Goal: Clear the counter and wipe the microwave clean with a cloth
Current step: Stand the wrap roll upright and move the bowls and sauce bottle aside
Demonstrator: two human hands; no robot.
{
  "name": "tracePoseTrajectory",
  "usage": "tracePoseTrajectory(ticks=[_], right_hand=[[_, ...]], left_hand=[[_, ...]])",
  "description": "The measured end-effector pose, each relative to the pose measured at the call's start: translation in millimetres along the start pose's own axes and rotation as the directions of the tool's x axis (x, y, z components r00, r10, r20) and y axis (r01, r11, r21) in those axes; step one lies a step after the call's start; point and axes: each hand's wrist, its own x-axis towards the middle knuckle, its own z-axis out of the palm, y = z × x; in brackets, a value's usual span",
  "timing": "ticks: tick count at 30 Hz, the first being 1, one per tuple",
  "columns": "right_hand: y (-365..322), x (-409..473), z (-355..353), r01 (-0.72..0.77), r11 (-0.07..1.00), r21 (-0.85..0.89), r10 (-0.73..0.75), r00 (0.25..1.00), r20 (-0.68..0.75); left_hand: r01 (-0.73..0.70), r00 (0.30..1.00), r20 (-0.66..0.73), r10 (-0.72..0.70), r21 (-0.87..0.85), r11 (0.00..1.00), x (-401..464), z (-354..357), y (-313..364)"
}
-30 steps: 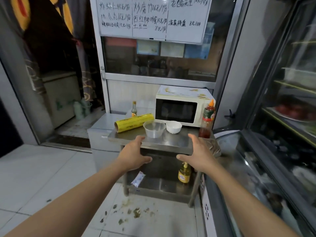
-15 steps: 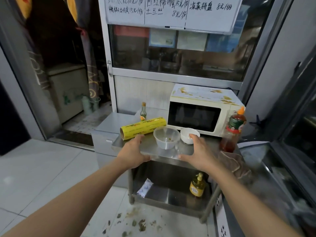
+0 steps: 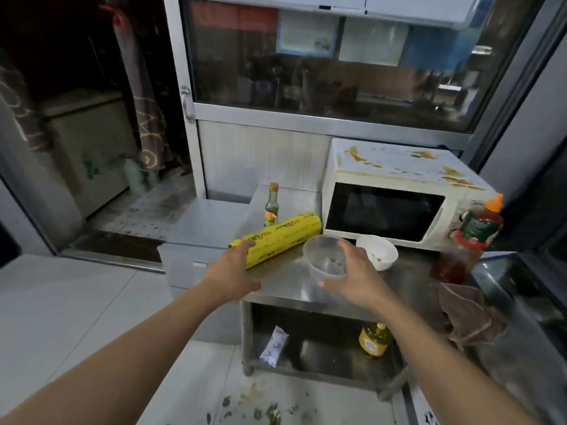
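Stained microwave [image 3: 395, 197], door shut, countertop rear.

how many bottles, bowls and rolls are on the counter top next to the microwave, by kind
bottles: 2, the small glass bottle and the red sauce bottle
bowls: 2, the clear plastic bowl and the white bowl
rolls: 1, the yellow wrap roll
total: 5

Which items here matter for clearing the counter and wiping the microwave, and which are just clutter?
Job:
- microwave, top stained
- yellow wrap roll
- clear container
- white bowl
- small bottle
- sauce bottle
- brown cloth
- left hand, right hand

Lying about:
- yellow bottle and packet, lower shelf
- floor scraps
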Motion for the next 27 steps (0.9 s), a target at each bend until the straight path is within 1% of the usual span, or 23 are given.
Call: tracePoseTrajectory(ticks=[6,9,13,17,24,27], right_hand=[[-17,71,34,0.035,0.999,-0.024,-0.034,0.998,0.058],[-22,108,50,0.066,0.998,0.019,-0.067,0.995,0.068],[-23,151,71,0.079,0.997,0.027,-0.081,0.992,0.098],[-26,180,92,0.076,0.997,0.034,-0.08,0.986,0.146],[-31,209,124,-0.02,1.0,0.014,0.017,0.981,0.191],[-35,212,134,-0.09,0.996,0.004,0.088,0.983,0.161]], left_hand=[[0.042,0.999,0.012,-0.042,0.001,0.999,50,-6,-42],[0.076,0.997,0.014,-0.076,0.006,0.997,77,-5,-56],[0.146,0.988,0.05,-0.148,0.036,0.989,112,2,-75],[0.16,0.984,0.076,-0.164,0.056,0.986,139,12,-95],[0.063,0.984,0.162,-0.072,0.061,0.996,192,28,-135],[-0.024,0.976,0.215,0.021,0.011,1.0,213,36,-147]])
